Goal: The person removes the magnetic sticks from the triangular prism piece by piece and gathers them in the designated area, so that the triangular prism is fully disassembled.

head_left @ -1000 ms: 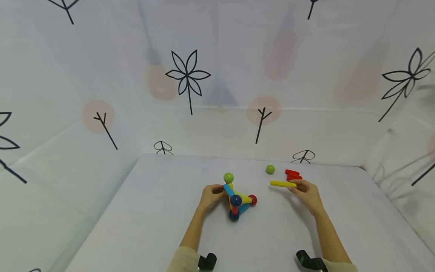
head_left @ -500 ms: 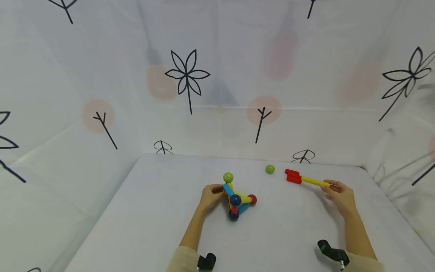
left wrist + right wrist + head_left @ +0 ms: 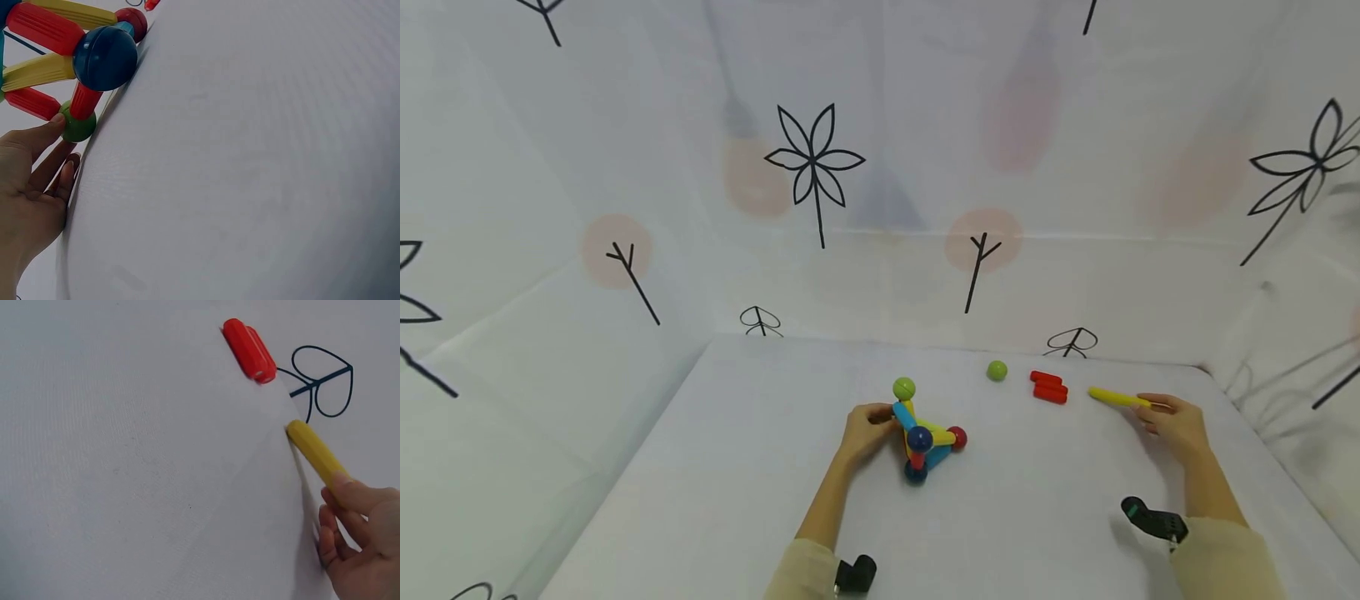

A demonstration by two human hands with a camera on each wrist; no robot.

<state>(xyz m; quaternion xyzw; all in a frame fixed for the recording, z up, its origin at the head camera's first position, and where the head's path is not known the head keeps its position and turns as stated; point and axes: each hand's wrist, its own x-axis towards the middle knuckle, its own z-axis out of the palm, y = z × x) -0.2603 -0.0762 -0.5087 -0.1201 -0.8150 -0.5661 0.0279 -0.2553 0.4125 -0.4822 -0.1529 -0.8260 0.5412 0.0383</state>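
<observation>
A toy structure of coloured rods and balls (image 3: 920,439) stands on the white table, with a light green ball (image 3: 904,388) at its top. My left hand (image 3: 867,432) is at its left side. In the left wrist view, that hand's thumb and fingers pinch a green ball (image 3: 79,125) low on the structure, beside a dark blue ball (image 3: 105,58). Farther right, my right hand (image 3: 1180,427) pinches one end of a yellow rod (image 3: 1116,397) between thumb and fingers. The rod's free end points left, towards the red rods, and sits close over the table.
Several red rods (image 3: 1049,392) lie together at the back right of the table (image 3: 760,467). A loose green ball (image 3: 997,371) lies to their left. Behind the table hangs a white cloth (image 3: 880,283) printed with plants.
My right hand has moved right with the yellow rod, from in front of the red rods to their right side. My left hand and the structure have stayed in place.
</observation>
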